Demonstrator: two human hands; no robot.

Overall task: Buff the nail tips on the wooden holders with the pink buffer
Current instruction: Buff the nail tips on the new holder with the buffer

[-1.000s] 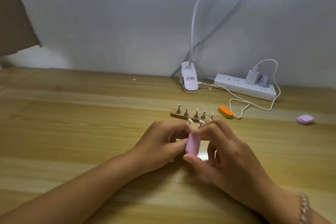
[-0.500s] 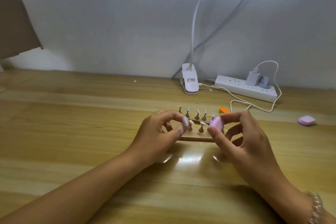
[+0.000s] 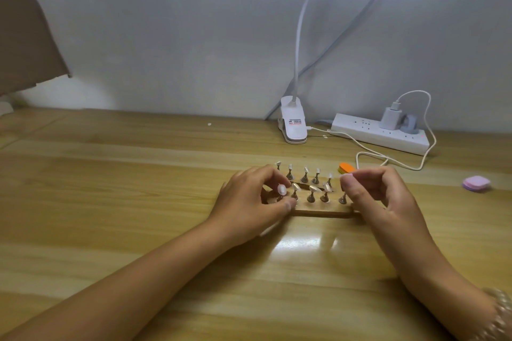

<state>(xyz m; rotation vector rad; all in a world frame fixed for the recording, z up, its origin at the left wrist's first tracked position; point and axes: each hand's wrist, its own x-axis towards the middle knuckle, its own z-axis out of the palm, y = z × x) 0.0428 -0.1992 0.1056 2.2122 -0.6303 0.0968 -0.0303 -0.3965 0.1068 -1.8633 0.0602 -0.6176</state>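
The person's left hand (image 3: 249,202) is curled round the leftmost stand (image 3: 279,198) of the near wooden holder (image 3: 321,211). The thumb is on its near side and the forefinger arches over the far side. That stand's pale nail tip (image 3: 282,189) shows in the gap between them.

The right hand (image 3: 382,202) is at the holder's right end, with thumb and forefinger pressed together on the pink buffer (image 3: 345,175). Only a pale sliver of the buffer shows at the fingertips; the rest is hidden by the hand. It sits just right of the rightmost stands, apart from the tip in the left hand's grip. Whether it touches any tip cannot be told.

A far row of stands (image 3: 304,174) rises just behind the near one.

On the wooden table (image 3: 110,202), an orange buffer (image 3: 346,167) lies just beyond the right hand and a pink block (image 3: 476,183) well to the right. A clip lamp (image 3: 293,124) and a power strip (image 3: 379,133) with a white cable (image 3: 388,160) sit by the far wall. A beaded bracelet (image 3: 501,313) circles the right wrist.
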